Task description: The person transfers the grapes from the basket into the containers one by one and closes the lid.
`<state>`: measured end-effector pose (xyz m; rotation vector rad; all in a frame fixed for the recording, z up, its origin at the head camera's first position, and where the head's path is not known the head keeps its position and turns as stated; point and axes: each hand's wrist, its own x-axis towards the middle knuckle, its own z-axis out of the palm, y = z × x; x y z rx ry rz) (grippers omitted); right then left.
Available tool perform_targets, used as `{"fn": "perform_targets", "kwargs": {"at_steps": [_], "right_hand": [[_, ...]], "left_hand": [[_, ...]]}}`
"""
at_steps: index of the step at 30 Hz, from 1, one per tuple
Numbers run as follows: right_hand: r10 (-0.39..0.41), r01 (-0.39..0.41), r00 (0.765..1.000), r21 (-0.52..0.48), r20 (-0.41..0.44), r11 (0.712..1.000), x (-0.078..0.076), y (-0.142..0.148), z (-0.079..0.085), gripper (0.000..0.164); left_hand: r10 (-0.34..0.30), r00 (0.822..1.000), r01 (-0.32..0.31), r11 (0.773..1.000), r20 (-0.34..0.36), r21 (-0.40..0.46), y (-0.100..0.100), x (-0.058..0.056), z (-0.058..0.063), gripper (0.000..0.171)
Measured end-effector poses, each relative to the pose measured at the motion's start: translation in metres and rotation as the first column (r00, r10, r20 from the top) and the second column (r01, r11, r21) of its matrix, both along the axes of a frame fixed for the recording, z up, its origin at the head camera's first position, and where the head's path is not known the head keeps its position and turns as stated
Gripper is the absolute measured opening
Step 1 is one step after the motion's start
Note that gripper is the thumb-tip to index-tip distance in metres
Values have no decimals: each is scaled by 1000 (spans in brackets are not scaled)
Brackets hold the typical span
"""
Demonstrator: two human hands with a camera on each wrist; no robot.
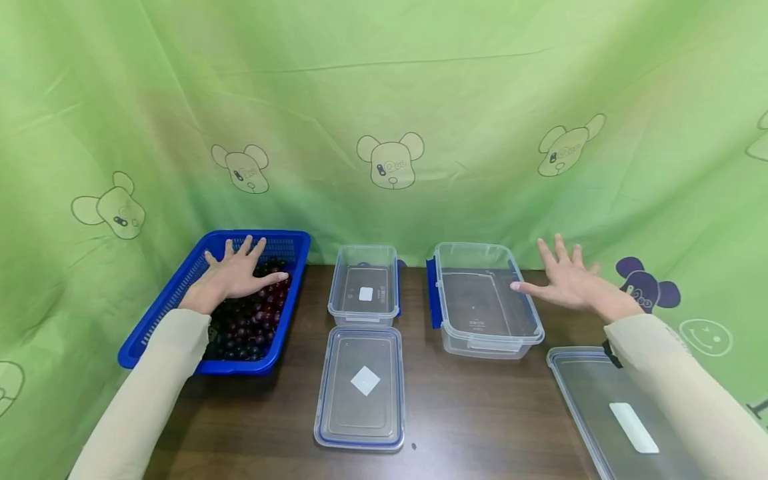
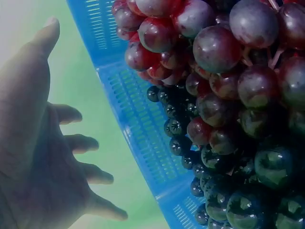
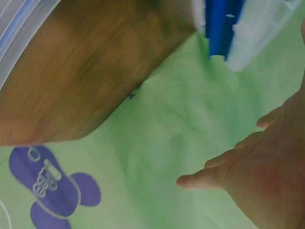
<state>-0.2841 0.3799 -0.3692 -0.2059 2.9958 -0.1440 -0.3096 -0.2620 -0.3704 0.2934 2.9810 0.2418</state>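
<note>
My left hand hovers over the blue basket with its fingers spread and nothing in it. Dark red and black grapes fill much of the basket; in the left wrist view the reddish grapes lie beside smaller black ones. To the right, my right hand is also spread and holds nothing, its thumb overlapping the edge of the larger clear container in the head view. That container has no lid on and a blue side clip hanging down.
A smaller open clear container stands between basket and larger container. Its neighbour in front is a flat lid with a white label. A larger lid lies at the right under my forearm. A green cloth hangs behind the brown table.
</note>
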Motion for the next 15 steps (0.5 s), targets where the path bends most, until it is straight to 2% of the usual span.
{"fn": "perform_targets", "kwargs": {"at_steps": [3, 6, 10, 15], "right_hand": [[17, -20, 999, -59, -37, 998, 1, -13, 5, 124], [46, -57, 996, -129, -81, 990, -1, -28, 11, 125], [82, -114, 986, -227, -145, 967, -7, -52, 17, 124], [79, -133, 982, -324, -174, 937, -9, -85, 18, 114]], "left_hand": [[-1, 1000, 1, 1000, -3, 12, -1, 1, 2, 109], [-31, 998, 33, 998, -50, 46, -1, 0, 6, 99], [-54, 992, 60, 996, -111, 59, -4, -6, 12, 79], [-50, 991, 57, 997, -123, 50, -6, -14, 18, 66]]}}
